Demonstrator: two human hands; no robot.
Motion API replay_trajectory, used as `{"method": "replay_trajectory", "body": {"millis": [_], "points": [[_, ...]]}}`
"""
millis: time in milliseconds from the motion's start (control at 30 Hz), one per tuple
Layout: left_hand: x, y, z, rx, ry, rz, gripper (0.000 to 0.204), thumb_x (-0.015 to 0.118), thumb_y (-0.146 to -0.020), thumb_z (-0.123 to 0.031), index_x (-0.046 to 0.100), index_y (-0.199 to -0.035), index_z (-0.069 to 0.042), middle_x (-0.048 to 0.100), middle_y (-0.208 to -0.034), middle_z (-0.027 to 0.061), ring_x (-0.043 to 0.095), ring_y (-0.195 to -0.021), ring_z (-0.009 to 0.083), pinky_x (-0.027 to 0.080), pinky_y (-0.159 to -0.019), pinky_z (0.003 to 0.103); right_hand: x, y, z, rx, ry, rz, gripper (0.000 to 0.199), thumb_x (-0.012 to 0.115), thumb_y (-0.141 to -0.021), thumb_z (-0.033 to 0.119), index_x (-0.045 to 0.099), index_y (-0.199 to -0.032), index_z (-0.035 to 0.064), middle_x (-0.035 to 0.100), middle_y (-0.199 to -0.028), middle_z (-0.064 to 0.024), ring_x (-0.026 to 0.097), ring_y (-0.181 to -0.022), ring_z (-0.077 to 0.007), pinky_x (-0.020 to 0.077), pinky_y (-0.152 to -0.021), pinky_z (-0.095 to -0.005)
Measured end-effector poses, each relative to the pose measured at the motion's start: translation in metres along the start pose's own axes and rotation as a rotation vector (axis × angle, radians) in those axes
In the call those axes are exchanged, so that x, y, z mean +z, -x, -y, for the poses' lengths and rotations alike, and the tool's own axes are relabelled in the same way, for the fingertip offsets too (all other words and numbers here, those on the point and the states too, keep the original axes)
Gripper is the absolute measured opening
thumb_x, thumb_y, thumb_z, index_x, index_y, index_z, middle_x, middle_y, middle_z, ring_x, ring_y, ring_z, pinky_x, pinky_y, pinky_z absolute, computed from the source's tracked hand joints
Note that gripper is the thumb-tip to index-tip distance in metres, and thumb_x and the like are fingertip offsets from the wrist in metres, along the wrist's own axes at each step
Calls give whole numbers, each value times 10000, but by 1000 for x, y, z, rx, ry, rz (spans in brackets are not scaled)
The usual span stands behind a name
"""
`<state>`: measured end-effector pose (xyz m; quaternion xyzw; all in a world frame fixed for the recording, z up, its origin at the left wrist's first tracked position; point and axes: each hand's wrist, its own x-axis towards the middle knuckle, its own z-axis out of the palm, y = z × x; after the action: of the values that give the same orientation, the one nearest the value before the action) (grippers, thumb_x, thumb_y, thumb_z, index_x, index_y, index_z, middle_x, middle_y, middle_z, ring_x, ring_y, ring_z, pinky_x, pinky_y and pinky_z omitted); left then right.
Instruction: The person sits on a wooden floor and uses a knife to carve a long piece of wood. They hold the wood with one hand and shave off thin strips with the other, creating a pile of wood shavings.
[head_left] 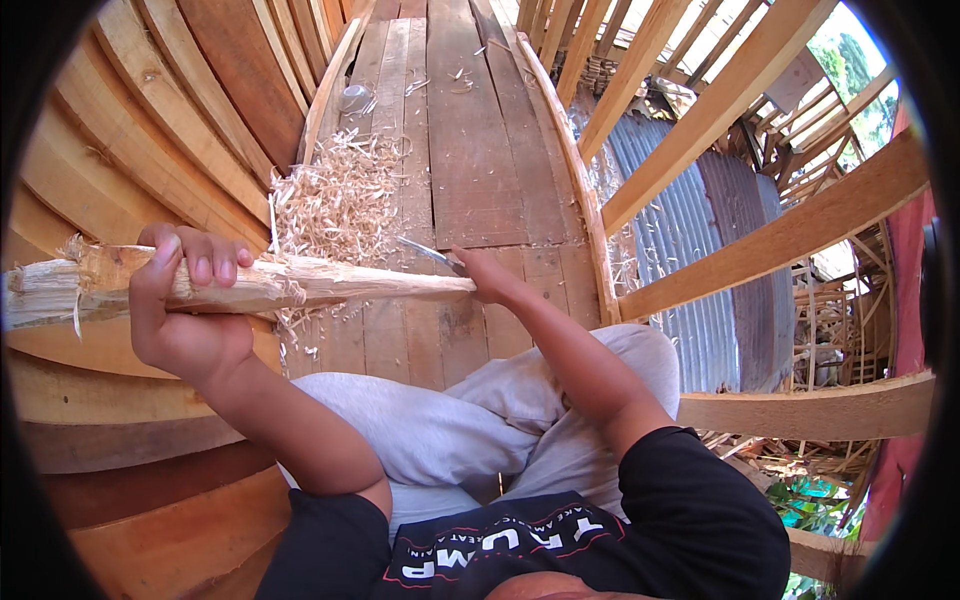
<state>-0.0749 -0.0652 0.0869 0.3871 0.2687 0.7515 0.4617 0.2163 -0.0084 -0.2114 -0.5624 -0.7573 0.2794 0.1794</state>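
My left hand [185, 300] grips a long, rough wooden stick [330, 283] that lies across the picture, thick and splintered at its left end and tapering to the right. My right hand [487, 275] is closed on a knife [428, 253] whose thin metal blade rests at the stick's tapered tip. A heap of pale wood shavings [335, 195] lies on the plank floor just beyond the stick. My legs in light grey trousers [450, 420] are folded below both hands.
I sit on a plank floor [470, 150] between curved wooden side boards [150, 110]. A small metal bowl [355, 97] stands farther along the planks. Open wooden ribs [720, 100] and corrugated metal sheets [690, 230] lie to the right.
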Motion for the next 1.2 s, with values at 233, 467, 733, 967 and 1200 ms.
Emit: {"method": "replay_trajectory", "body": {"millis": [233, 467, 733, 967, 1200], "points": [[-4, 3, -5, -29, 31, 41, 143, 527, -792, -195, 458, -773, -71, 434, -602, 34, 435, -549, 152, 410, -644, 354, -17, -1, -9, 510, 174, -178, 166, 612, -715, -24, 645, -870, -76, 643, -874, -286, 634, -869, -425, 516, -750, -459], [-4, 2, -5, -37, 39, 59, 136, 524, -798, -194, 455, -792, -77, 431, -599, 31, 429, -548, 150, 408, -647, 358, -15, -1, 9, 125, 119, 216, 151, 646, -732, 48, 679, -876, 17, 673, -803, -213, 665, -785, -357, 514, -705, -400], [-9, 1, -5, -50, 52, 98, 139, 528, -795, -192, 439, -802, -85, 427, -594, 30, 431, -548, 152, 409, -648, 359, -39, -28, -53, 403, -29, -460, 206, 695, -768, 136, 693, -940, 24, 684, -827, -185, 671, -772, -329, 518, -713, -386], [-11, -2, 0, -52, 5, 75, 136, 523, -800, -188, 439, -805, -81, 431, -590, 35, 436, -555, 158, 413, -651, 363, -44, -46, -37, 425, 178, -186, 284, 697, -773, 138, 693, -1026, 9, 685, -879, -212, 677, -853, -311, 520, -757, -396], [-9, -4, 7, -61, 18, 92, 133, 522, -807, -187, 454, -822, -74, 432, -593, 39, 439, -558, 160, 413, -662, 367, -25, -51, -35, 216, -44, -257, 314, 669, -778, 91, 671, -1079, 1, 684, -858, -217, 670, -840, -344, 519, -770, -393]]}}
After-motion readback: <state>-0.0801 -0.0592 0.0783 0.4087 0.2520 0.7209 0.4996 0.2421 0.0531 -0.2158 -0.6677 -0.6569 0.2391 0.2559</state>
